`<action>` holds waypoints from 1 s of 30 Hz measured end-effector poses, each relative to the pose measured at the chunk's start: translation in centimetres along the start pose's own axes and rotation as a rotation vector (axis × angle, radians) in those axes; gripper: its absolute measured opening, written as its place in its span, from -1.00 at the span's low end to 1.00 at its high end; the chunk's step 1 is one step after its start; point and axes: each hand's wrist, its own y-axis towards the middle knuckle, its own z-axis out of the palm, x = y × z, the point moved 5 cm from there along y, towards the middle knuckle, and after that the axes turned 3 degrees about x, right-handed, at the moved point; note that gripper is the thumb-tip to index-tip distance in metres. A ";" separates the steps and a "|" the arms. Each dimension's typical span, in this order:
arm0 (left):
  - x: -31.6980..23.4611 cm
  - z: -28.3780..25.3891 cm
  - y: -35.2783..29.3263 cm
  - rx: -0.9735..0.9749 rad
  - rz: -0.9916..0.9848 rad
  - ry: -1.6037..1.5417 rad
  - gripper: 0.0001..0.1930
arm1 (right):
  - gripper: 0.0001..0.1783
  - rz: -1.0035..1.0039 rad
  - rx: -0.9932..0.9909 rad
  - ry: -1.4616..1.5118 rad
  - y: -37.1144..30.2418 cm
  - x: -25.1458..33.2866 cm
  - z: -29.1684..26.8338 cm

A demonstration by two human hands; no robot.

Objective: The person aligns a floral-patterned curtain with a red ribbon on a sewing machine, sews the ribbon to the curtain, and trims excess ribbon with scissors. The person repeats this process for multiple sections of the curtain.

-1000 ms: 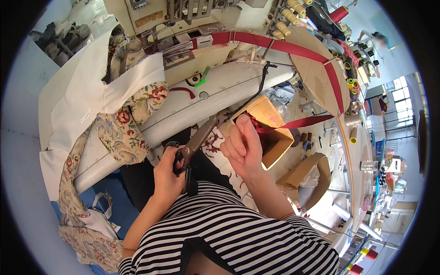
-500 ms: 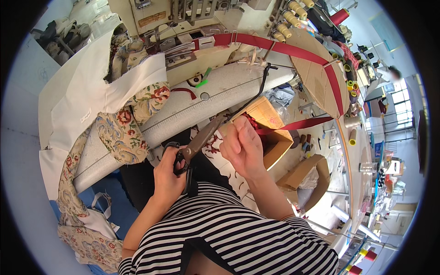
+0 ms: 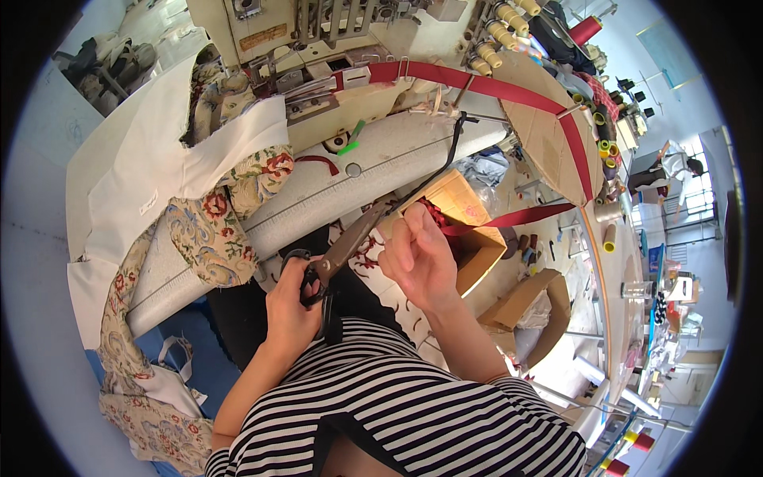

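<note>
In my left hand [image 3: 290,310] is a pair of large scissors [image 3: 348,245] with black handles and dark blades, pointing up and to the right. My fingers are wrapped round the handles. My right hand [image 3: 421,266] is raised beside the blade tips, its fingers curled and pinched together. Whatever they hold, if anything, is hidden or too small to make out. Behind that hand stands an open cardboard box [image 3: 486,258] with dark red pieces inside. A dark red strap [image 3: 531,215] runs out over the box's edge.
A sewing machine [image 3: 413,40] with a long pale bed [image 3: 318,195] lies ahead. Red webbing [image 3: 449,74] feeds across it, past a cardboard disc [image 3: 548,151]. Floral fabric [image 3: 208,238] with white cloth [image 3: 159,167] hangs at the left. Another cardboard box [image 3: 548,326] stands at right.
My right hand has shifted very slightly to the left, its fingers a little looser. The scissors have barely moved. At the far right, a person in the background has moved further into view.
</note>
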 end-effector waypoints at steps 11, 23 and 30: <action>0.1 0.0 -0.1 0.011 -0.002 0.004 -0.72 | -0.90 0.017 0.018 0.046 -0.2 -0.1 0.2; -0.8 -0.5 -0.2 0.007 0.030 0.033 -0.61 | -0.88 -0.011 0.024 0.029 -0.4 -0.1 0.1; -2.1 -1.0 -0.3 -0.062 0.226 0.210 -0.57 | -0.89 -0.059 -0.011 -0.115 -0.4 0.1 0.7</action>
